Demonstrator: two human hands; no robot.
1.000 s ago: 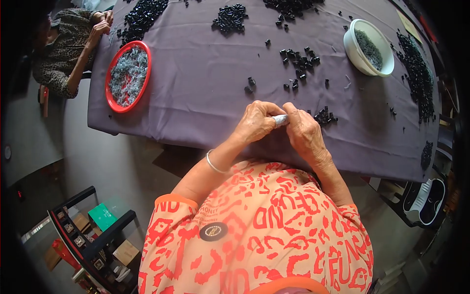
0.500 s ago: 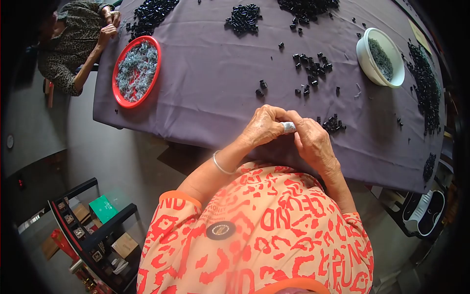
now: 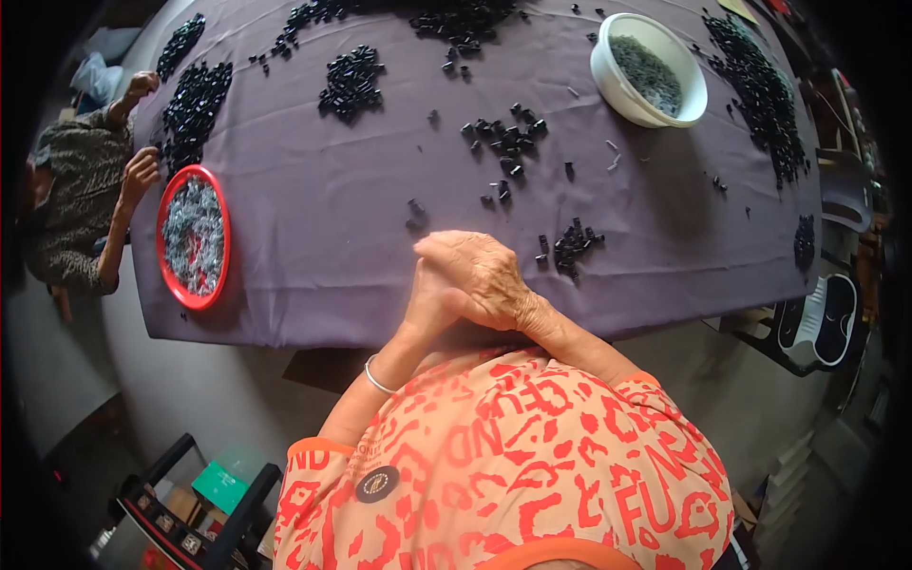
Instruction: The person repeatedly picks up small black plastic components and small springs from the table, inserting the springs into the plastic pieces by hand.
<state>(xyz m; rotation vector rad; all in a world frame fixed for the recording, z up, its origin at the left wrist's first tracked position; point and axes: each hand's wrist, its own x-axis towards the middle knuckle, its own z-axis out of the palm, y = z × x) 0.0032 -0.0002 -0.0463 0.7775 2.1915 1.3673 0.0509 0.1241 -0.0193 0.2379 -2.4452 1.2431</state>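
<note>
My left hand [image 3: 434, 296], with a pale bracelet [image 3: 378, 376] at the wrist, is mostly covered by my right hand, its fingers hidden. Across it lies my right hand [image 3: 483, 274], back up, fingers pressed together over the left one; anything between the palms is hidden. Both are just above the near part of the purple cloth [image 3: 323, 228]. To their right is a small cluster of black pieces [image 3: 573, 247]; a looser group [image 3: 510, 138] lies farther up. Two blurred dark pieces [image 3: 416, 214] are close to the fingertips.
A red-rimmed tray [image 3: 227, 237] of grey pieces stands at left, a white bowl [image 3: 696, 90] of similar pieces at upper right. Black piles [image 3: 351, 84] dot the table's far side. Another person [image 3: 81, 190] works at the left edge. A dark rack [image 3: 228, 532] stands lower left.
My hands have gone from meeting at the fingertips to the right lying over the left. The whitish wrap on a left finger is now out of sight. The view has shifted; the other person's hands have separated.
</note>
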